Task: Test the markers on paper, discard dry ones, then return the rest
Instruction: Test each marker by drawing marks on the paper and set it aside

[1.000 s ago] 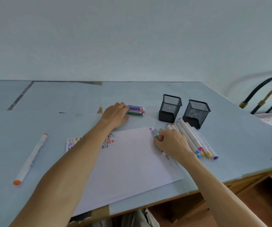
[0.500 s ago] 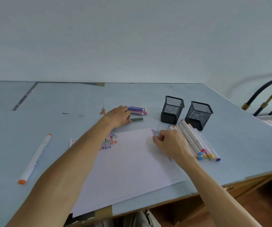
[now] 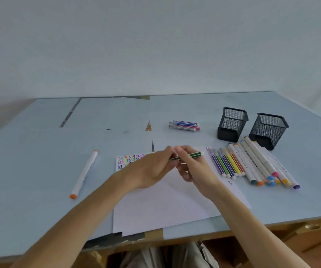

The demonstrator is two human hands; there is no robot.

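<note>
Currently, head view: green marker (image 3: 189,156), held level above the paper (image 3: 165,206), long axis running left to right, far end tipped slightly away toward the cups. Left hand (image 3: 152,170) pinches its near-left end; right hand (image 3: 192,167) curls round the barrel just beside it, fingertips of both nearly touching. Likely step: uncapping, so the pull should run along that axis, hands parting sideways. Room: bare paper lies directly below and toward the person for a test stroke. To the right, a row of thin markers (image 3: 226,164) and thick ones (image 3: 262,165), close to the right wrist. Two mesh cups (image 3: 233,122) beyond, well apart. Small bundle (image 3: 184,125) farther back. Orange marker (image 3: 83,174) off left, alone. Scribble card (image 3: 126,161) just behind the left hand.
</note>
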